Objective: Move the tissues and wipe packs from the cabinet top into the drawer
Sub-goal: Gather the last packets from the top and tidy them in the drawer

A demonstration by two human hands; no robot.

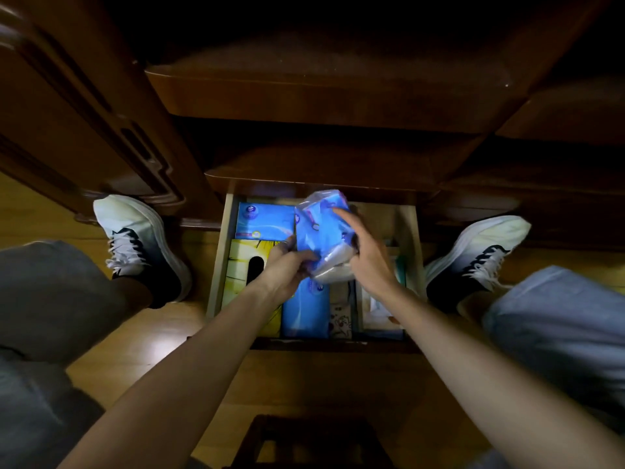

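Observation:
A blue and white plastic pack of tissues (321, 228) is held above the open bottom drawer (216, 252). My left hand (287, 265) grips its near left end and my right hand (368, 258) holds its right side. Below, the drawer holds a blue tissue box (265, 220) at the back left, a yellow tissue box (243, 265) in front of it, another blue box (306, 311) in the middle, a small patterned pack (340, 319) and a pale pack (380, 316) at the right.
The dark wooden cabinet (321, 99) rises above the drawer, its top in shadow. A tall cabinet door (84, 113) stands at the left. My shoes (142, 242) (473, 255) flank the drawer on the wooden floor. A dark stool (304, 441) sits between my knees.

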